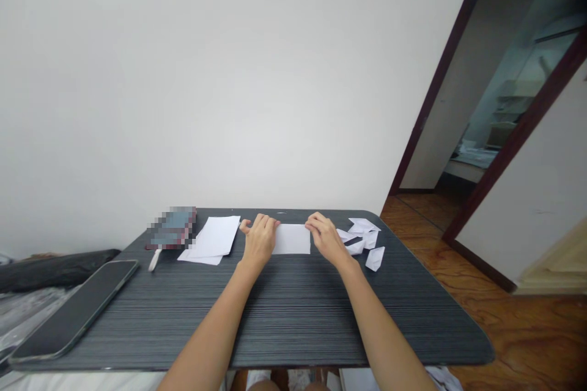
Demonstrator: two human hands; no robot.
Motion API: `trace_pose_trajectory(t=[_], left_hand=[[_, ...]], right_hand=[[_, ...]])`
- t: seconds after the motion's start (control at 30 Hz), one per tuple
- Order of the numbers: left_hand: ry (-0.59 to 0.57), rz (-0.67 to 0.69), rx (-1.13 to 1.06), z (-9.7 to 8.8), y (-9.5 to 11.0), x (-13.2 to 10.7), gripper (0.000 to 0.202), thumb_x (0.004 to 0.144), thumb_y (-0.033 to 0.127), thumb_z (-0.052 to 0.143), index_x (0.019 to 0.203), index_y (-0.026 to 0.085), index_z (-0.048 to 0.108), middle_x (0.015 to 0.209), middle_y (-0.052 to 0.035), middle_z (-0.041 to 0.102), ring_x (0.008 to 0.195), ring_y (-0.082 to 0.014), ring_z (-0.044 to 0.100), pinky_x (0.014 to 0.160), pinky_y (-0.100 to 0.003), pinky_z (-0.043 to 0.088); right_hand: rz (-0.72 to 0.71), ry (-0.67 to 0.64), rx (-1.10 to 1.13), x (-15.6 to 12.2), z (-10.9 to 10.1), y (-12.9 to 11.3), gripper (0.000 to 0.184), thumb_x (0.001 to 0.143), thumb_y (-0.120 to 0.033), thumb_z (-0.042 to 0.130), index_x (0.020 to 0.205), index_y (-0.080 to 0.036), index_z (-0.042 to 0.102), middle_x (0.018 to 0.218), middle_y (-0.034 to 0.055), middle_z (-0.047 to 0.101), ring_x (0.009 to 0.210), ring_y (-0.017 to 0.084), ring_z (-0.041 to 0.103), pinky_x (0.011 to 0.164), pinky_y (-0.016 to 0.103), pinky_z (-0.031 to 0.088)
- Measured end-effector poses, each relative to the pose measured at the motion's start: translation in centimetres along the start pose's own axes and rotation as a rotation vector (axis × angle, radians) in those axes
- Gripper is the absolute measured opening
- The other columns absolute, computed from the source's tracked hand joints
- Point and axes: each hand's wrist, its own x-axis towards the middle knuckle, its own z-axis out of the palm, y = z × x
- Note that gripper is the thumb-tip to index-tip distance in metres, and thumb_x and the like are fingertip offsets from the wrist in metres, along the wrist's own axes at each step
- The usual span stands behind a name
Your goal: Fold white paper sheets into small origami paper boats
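Note:
A small white sheet of paper (292,239) lies on the dark table between my two hands. My left hand (260,237) pinches its upper left corner, with the little finger sticking out to the side. At the upper right corner, the thumb and fingertips of my right hand (324,235) close on the paper's edge. Several folded white paper pieces (364,229) lie just right of my right hand, and one separate folded piece (375,258) sits nearer to me. To the left of my left hand is a stack of loose white sheets (213,237).
A pixelated flat object with a reddish edge (174,227) lies at the table's back left, a white-handled thing (155,260) beside it. A large dark phone (76,308) rests along the left edge. Behind the table (293,330) rises a white wall (284,85); a doorway is at right.

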Motion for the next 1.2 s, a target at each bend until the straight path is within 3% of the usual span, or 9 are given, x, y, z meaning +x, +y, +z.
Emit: trace_pose_trajectory(t=[0.23, 0.4, 0.47, 0.53, 0.67, 0.73, 0.87, 0.97, 1.2], left_hand=[[0.164, -0.292, 0.058, -0.1, -2.3, 0.3, 0.023, 0.084, 0.021, 0.033, 0.073, 0.014, 0.052, 0.069, -0.0054, 0.058, 0.075, -0.0186, 0.05, 0.072, -0.036, 0.02], [0.101, 0.065, -0.111, -0.7, 0.2, 0.1, 0.022, 0.083, 0.023, 0.039, 0.101, 0.019, 0.051, 0.097, -0.008, 0.057, 0.098, -0.0188, 0.047, 0.078, -0.035, 0.022], [-0.02, 0.225, -0.193, -0.5, 1.2, -0.2, 0.022, 0.083, 0.023, 0.04, 0.1, 0.02, 0.052, 0.094, -0.0061, 0.059, 0.094, -0.0172, 0.05, 0.079, -0.034, 0.026], [-0.112, 0.249, -0.292, -0.1, 1.6, -0.4, 0.021, 0.083, 0.022, 0.038, 0.095, 0.018, 0.055, 0.084, -0.0053, 0.06, 0.083, -0.0151, 0.053, 0.075, -0.031, 0.033], [-0.086, -0.036, -0.583, 0.4, 1.4, -0.5, 0.021, 0.081, 0.026, 0.039, 0.083, 0.016, 0.058, 0.078, -0.0053, 0.061, 0.071, -0.0138, 0.056, 0.066, -0.025, 0.041], [-0.041, -0.218, -0.744, 0.3, 1.3, -0.3, 0.019, 0.078, 0.029, 0.043, 0.08, 0.017, 0.058, 0.077, -0.0045, 0.062, 0.069, -0.0141, 0.057, 0.065, -0.024, 0.043], [-0.002, -0.489, -1.039, 0.3, 1.6, 0.0, 0.021, 0.073, 0.034, 0.049, 0.078, 0.015, 0.057, 0.077, -0.0051, 0.063, 0.07, -0.0158, 0.059, 0.062, -0.024, 0.046], [-0.047, -0.53, -1.128, 0.5, 1.7, 0.0, 0.021, 0.071, 0.034, 0.051, 0.076, 0.014, 0.057, 0.076, -0.0052, 0.063, 0.07, -0.0161, 0.059, 0.06, -0.023, 0.046], [-0.145, -0.486, -1.09, 0.5, 1.1, 0.0, 0.022, 0.069, 0.032, 0.053, 0.072, 0.012, 0.06, 0.069, -0.005, 0.063, 0.064, -0.0156, 0.058, 0.058, -0.023, 0.045]], right_hand=[[0.153, 0.27, -0.083, -0.1, -0.5, 1.4, 0.021, 0.081, -0.017, 0.035, 0.073, -0.018, 0.054, 0.077, 0.0051, 0.05, 0.074, 0.016, 0.048, 0.072, 0.03, 0.036], [0.01, 0.067, -0.019, -0.2, 0.2, -0.5, 0.017, 0.08, -0.017, 0.039, 0.074, -0.018, 0.055, 0.083, 0.0053, 0.049, 0.078, 0.016, 0.048, 0.073, 0.029, 0.038], [-0.03, 0.028, 0.048, -0.2, 0.5, -1.4, 0.017, 0.08, -0.017, 0.039, 0.075, -0.018, 0.056, 0.085, 0.0055, 0.049, 0.08, 0.015, 0.048, 0.075, 0.029, 0.038], [-0.016, 0.045, 0.151, -0.1, 0.8, -1.8, 0.017, 0.079, -0.018, 0.04, 0.073, -0.018, 0.056, 0.083, 0.0053, 0.05, 0.08, 0.015, 0.048, 0.075, 0.029, 0.038], [0.196, 0.139, 0.477, 0.4, 1.2, -1.5, 0.012, 0.074, -0.027, 0.051, 0.071, -0.017, 0.056, 0.077, 0.0044, 0.055, 0.076, 0.015, 0.052, 0.072, 0.029, 0.041], [0.367, 0.151, 0.7, 0.6, 1.3, -1.2, 0.022, 0.067, -0.03, 0.058, 0.084, -0.017, 0.056, 0.079, 0.0047, 0.059, 0.076, 0.015, 0.055, 0.071, 0.029, 0.043], [0.58, -0.017, 1.062, 0.4, 1.8, -1.2, 0.049, 0.06, -0.032, 0.064, 0.104, -0.017, 0.051, 0.08, 0.0053, 0.064, 0.071, 0.016, 0.059, 0.066, 0.03, 0.045], [0.595, -0.114, 1.075, 0.1, 2.2, -1.5, 0.035, 0.058, -0.034, 0.065, 0.085, -0.012, 0.062, 0.073, 0.0064, 0.065, 0.064, 0.017, 0.059, 0.062, 0.031, 0.045], [0.679, 0.005, 0.993, 0.2, 1.7, -1.0, 0.03, 0.057, -0.036, 0.065, 0.073, -0.011, 0.065, 0.064, 0.0055, 0.065, 0.057, 0.016, 0.058, 0.052, 0.027, 0.043]])
